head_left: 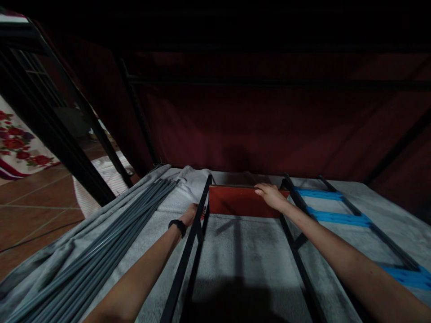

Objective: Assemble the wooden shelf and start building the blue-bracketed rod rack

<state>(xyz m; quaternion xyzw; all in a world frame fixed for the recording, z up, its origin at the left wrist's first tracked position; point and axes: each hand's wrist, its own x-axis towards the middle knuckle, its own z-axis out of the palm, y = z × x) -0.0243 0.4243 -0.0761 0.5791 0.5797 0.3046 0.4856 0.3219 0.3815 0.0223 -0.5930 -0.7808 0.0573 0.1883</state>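
A red-brown board (240,201) stands on edge between the two side rails of a black metal frame (188,255) that lies on a grey cloth. My right hand (269,194) rests on the board's top right corner with its fingers curled over the edge. My left hand (192,214), with a black band on the wrist, reaches to the board's left end behind the left rail. Its fingers are mostly hidden by the rail.
A bundle of grey rods (111,251) lies along the left of the grey cloth (242,260). A second black frame with blue strips (333,211) lies at the right. A dark red curtain (269,130) hangs behind. Tiled floor (37,202) and a flowered fabric (20,148) show at the left.
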